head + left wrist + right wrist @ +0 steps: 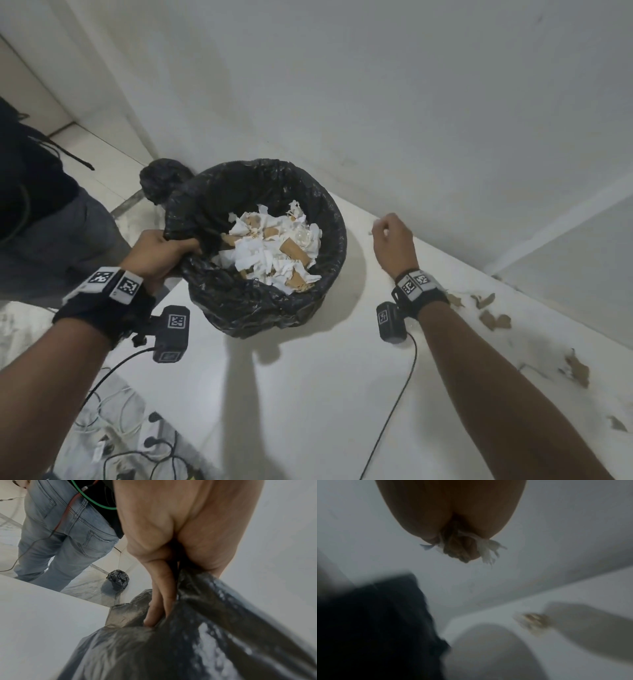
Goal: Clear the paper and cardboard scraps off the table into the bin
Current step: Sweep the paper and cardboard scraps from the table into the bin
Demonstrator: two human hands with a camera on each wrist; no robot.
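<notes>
Landmark: bin [318,291], lined with a black bag [239,298], standing on the white desk [274,394] near its far-left corner.
Cables: on the floor [20,335] near-left of the bin, below the desk edge; a power strip lies among them.
Left hand [157,253]: at the bin's left rim, fingers [164,588] curled round a gathered fold of the black bag and clamped on it; the left wrist view shows the plastic bunched between fingers and palm.
Bin contents: torn white paper [260,260] and brown cardboard pieces [291,255] piled inside, reaching partway up the bag.
Cardboard scraps [493,320]: brown, scattered on the desk to the right of the bin, well apart from it, running toward the near-right edge.
Right hand [394,243]: raised just right of the bin's rim, apart from it; fingers closed together round a small wad of scraps.
Held scraps [485,549]: white paper shreds and brown bits stick out from between the closed fingers [464,550] in the right wrist view, which is blurred.
Second bag [161,180]: a tied black bag on the floor beyond the bin's left side, at the foot of the wall [376,85].
Other person: jeans [68,534] and a dark top, standing on the floor to the left of the bin.
</notes>
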